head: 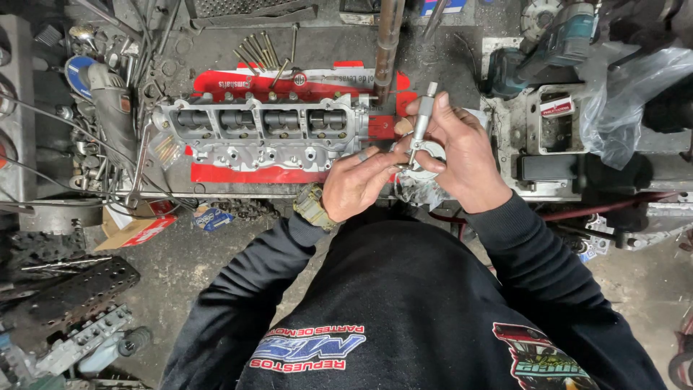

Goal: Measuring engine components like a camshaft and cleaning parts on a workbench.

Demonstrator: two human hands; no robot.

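A micrometer (421, 130) sits between both hands, just right of the cylinder head (263, 133) and above the near edge of the cluttered tabletop (216, 58). The right hand (462, 155) wraps its frame and thimble, fingers curled closed around the slim grey barrel, which points away from the person. The left hand (357, 184), with a ring and a wristwatch (312, 207), pinches a small part at the anvil end; the part is too small to name.

The micrometer looks like a light, rigid steel instrument, probably smooth and a little slippery in oily fingers, and easily knocked out of true if dropped. Its frame seems the safest place to grip, leaving the thimble free to turn. A pale round part (426, 162) lies directly beneath it, half hidden by the hands.

The aluminium cylinder head rests on a red printed sheet (238, 173) and is likely heavy. Long bolts (260, 50) lie on the far side of it. An angle grinder (115, 108) lies to the left among cables, and a clear plastic bag (635, 101) sits at right. A vertical pipe (388, 43) stands just beyond the hands, close to the barrel tip.
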